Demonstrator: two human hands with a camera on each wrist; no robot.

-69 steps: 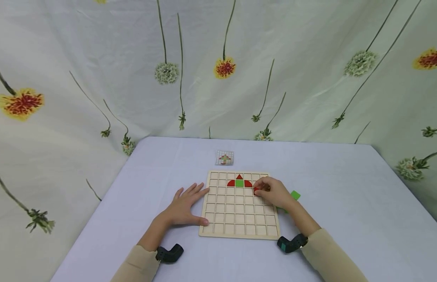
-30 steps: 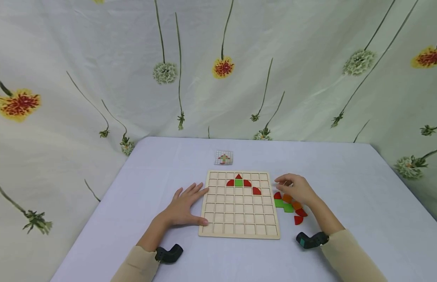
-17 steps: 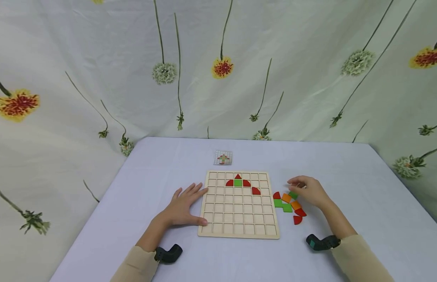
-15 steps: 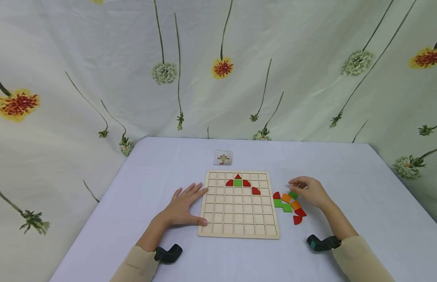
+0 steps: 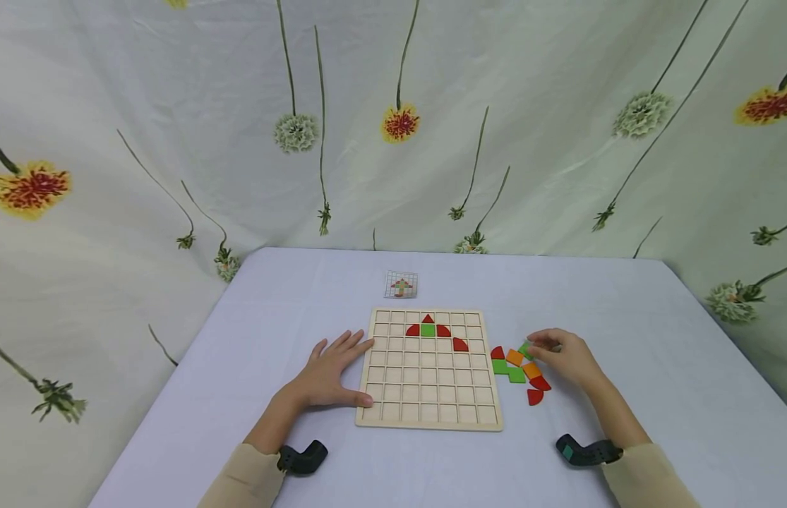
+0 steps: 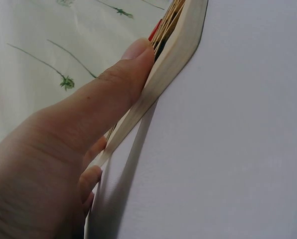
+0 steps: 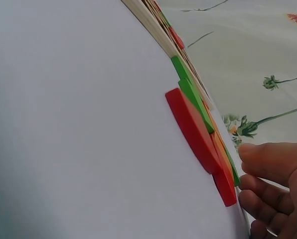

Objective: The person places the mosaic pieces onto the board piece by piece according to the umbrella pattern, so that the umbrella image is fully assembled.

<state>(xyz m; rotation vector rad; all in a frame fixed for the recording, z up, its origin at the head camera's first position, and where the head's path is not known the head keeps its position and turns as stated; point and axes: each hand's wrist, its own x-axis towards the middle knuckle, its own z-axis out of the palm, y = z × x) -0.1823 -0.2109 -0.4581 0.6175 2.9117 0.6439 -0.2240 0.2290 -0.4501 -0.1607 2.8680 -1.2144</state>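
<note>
My left hand (image 5: 326,374) lies spread at the left edge of the wooden grid board (image 5: 429,427), thumb and fingertips at its rim. In the left wrist view the thumb (image 6: 108,94) lies along the board's side. On the board sit a red triangle (image 5: 428,319), a green square (image 5: 428,330) and red quarter-circle tiles, one of them (image 5: 460,344) a row lower. My right hand (image 5: 567,356) pinches a green square tile (image 5: 525,350) by its right corner at the far end of the loose pile. Its thumb and fingers hide part of that tile.
Right of the board lie orange squares (image 5: 514,358), green squares (image 5: 500,367) and red quarter-circles (image 5: 536,396), close together. A small pattern card (image 5: 401,285) lies beyond the board on the white table (image 5: 291,289). A flowered cloth (image 5: 349,169) hangs behind.
My right hand left a red quarter-circle on the board and moved right to the pile, then came down on the green square, which has turned slightly. The left hand keeps its place.
</note>
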